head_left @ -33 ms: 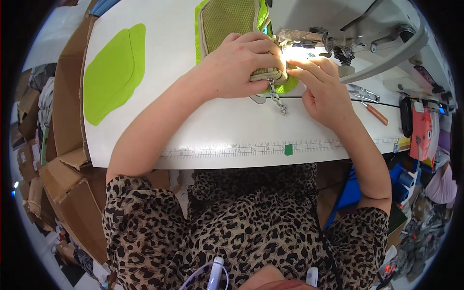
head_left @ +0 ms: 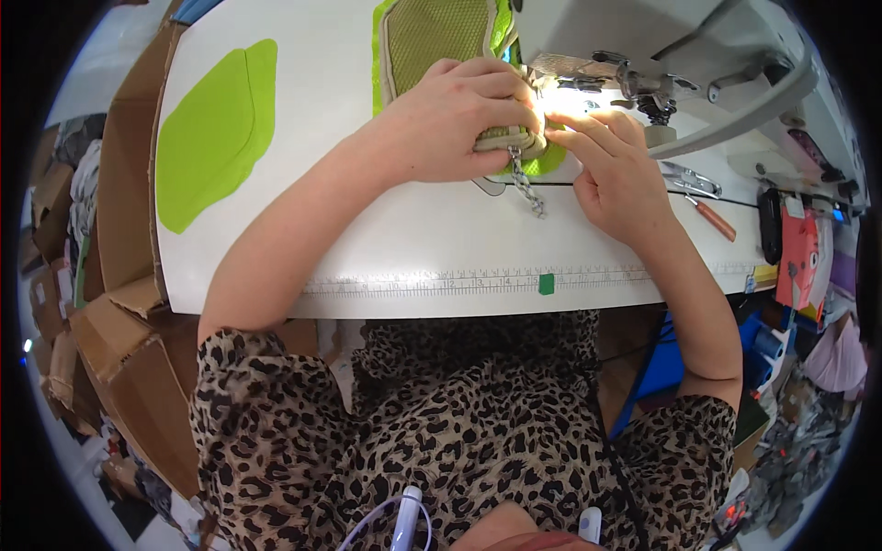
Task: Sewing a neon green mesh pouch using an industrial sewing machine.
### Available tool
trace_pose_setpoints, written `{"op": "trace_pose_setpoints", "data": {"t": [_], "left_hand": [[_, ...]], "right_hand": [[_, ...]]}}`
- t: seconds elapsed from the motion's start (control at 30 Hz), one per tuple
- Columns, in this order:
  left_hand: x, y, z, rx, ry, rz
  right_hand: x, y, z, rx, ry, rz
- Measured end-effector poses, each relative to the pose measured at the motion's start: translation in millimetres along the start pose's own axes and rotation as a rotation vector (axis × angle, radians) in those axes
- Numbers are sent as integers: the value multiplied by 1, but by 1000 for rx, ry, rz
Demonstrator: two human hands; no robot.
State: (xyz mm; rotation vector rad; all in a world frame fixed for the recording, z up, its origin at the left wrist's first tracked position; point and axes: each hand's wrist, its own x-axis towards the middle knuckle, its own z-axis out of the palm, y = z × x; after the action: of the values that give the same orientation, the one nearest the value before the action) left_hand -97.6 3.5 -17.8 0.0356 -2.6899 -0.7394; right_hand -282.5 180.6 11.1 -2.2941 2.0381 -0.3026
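Note:
Under the lit needle area of a sewing machine (head_left: 661,108) lies a green mesh pouch (head_left: 432,41) with beige binding, a lime edge and a braided zipper pull (head_left: 527,191). My left hand (head_left: 459,124) grips the pouch's near end, fingers curled over it and thumb beneath the bound edge. Beside it, my right hand (head_left: 614,174) presses the pouch at the needle with its fingertips, fingers bent and close together. The needle and the exact stitched spot are lost in glare and behind fingers.
Two overlapping lime fabric pieces (head_left: 207,138) lie left. A wooden-handled tool (head_left: 712,216), metal snips (head_left: 694,181) and a black case (head_left: 770,225) sit right. A printed ruler (head_left: 423,283) runs along the front edge. Cardboard boxes (head_left: 133,174) flank the table's left; bagged items crowd the right.

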Motion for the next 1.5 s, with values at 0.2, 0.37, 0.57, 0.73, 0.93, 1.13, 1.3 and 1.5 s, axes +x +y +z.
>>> {"op": "trace_pose_setpoints", "data": {"t": [0.2, 0.37, 0.57, 0.73, 0.93, 1.13, 1.3, 1.5], "left_hand": [[0, -6, -6, 74, 0, -32], [0, -5, -4, 44, 27, -24], [5, -2, -5, -12, -3, -27], [4, -3, -14, -60, -71, -40], [5, 2, -22, -96, -158, -54], [7, -1, -18, -63, -137, -38], [7, -3, -13, -38, -77, 3], [7, -1, -12, -47, -71, -22]], "right_hand": [[8, -2, 3, 14, 89, -22], [5, 0, 2, 67, 148, 3], [-6, 14, 6, 199, 182, 52], [0, 12, 4, 157, 173, -81], [1, 12, 3, 184, 185, -106], [-3, 12, 6, 92, 165, -123], [-4, 10, 6, 91, 143, -80], [-6, 9, 4, 84, 115, -61]]}}
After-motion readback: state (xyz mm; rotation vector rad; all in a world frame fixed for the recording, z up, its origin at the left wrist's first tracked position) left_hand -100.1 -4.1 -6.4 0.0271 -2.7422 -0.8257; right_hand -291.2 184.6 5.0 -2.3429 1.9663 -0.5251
